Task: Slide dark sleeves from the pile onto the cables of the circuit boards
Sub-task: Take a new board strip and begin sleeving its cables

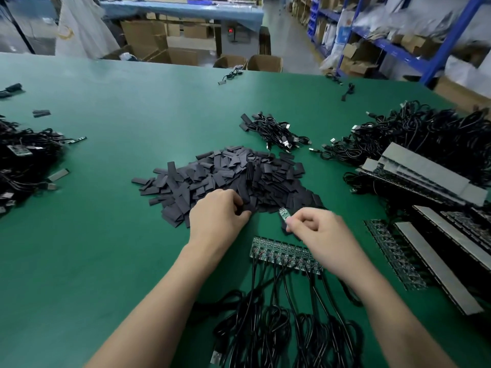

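factory assembly floor | green workbench (132, 107); blue shelving (398, 49); cardboard cartons (183, 55); cable heaps (425, 128)

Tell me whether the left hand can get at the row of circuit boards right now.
Probably yes. The left hand is at the sleeve pile, just beside the row of circuit boards, with only bare mat between. The right hand covers just the row's right end.

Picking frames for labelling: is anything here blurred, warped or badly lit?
Head view: pile of dark flat sleeves sharp; right hand slightly smeared; blue metal shelving at top right heavily blurred; far edge of the green table bowed by the wide lens; light even, no harsh glare.
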The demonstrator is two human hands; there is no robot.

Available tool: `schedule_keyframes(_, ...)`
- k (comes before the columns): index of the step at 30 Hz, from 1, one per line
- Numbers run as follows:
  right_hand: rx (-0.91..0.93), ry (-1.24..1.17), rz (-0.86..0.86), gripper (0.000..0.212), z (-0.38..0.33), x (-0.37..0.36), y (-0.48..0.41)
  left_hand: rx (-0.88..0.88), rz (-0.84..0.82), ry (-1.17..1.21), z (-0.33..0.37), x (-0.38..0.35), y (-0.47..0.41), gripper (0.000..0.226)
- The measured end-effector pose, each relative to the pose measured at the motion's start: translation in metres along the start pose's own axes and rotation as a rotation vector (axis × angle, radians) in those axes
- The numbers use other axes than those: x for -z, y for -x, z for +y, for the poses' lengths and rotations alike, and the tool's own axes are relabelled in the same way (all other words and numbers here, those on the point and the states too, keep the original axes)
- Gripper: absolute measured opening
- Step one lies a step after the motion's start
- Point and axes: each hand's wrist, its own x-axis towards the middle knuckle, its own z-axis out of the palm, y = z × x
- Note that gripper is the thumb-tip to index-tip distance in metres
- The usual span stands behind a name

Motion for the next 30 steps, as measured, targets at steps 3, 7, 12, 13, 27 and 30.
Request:
schedule_keyframes(3,0.032,0.009,0.031,0.029,0.006,-0.017,0.002,-0.029,0.021,0.054,-0.005,0.003,0.005,0.016)
schedule_keyframes(7,0.1,-0.023,0.039,0.03,0.011,-0.02,0.005,-0.107,0.025,0.245,-0.01,0.011,0.013,0.014)
schedule_keyframes(12,0.2,-0.086,0.023,0.035,0.01,-0.02,0.013,-0.225,-0.03,0.541,-0.009,0.012,0.04,0.018)
schedule_keyframes(13,0.214,-0.089,0.015,0.036,0.01,-0.02,0.014,-0.236,-0.032,0.565,-0.01,0.011,0.045,0.018)
schedule_keyframes(27,0.244,-0.024,-0.047,0.037,0.01,-0.021,0.017,-0.312,-0.081,0.661,-0.016,0.008,0.05,0.016)
schedule_keyframes(30,0.248,-0.023,-0.068,0.037,0.01,-0.022,0.017,-0.353,-0.072,0.621,-0.016,0.009,0.051,0.016)
